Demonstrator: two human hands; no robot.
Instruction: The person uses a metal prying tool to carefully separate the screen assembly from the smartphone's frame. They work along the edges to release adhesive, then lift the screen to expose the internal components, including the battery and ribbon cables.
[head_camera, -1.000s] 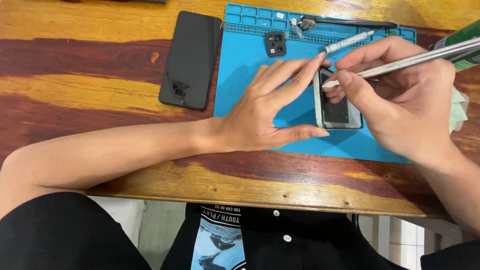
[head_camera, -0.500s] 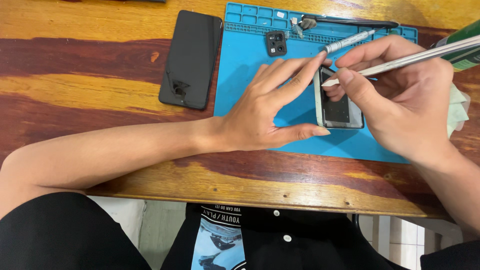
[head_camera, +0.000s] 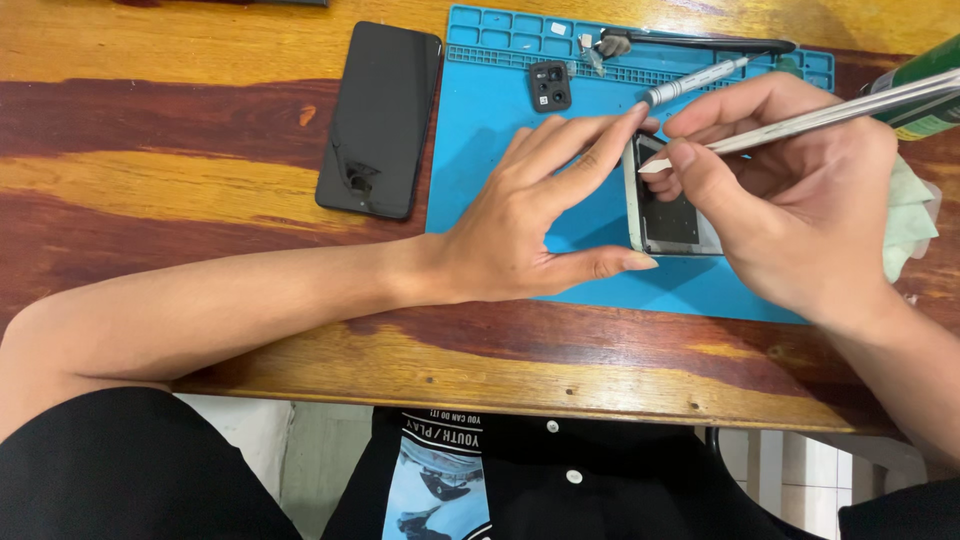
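An opened phone body (head_camera: 668, 210) with a pale frame lies on a blue repair mat (head_camera: 500, 170). My left hand (head_camera: 540, 215) rests on the mat with fingers spread, its index fingertip on the phone's top left corner and its thumb at the lower left corner. My right hand (head_camera: 800, 200) covers the phone's right part and grips a long thin metal tool (head_camera: 830, 115) like a pen. The tool's tip touches the phone's upper left area.
A black phone panel (head_camera: 380, 120) lies face down on the wooden table (head_camera: 200, 170), left of the mat. On the mat's far part sit a small black camera module (head_camera: 550, 85), a screwdriver (head_camera: 695, 80) and a black tool (head_camera: 700, 43). A green cloth (head_camera: 910, 215) lies at right.
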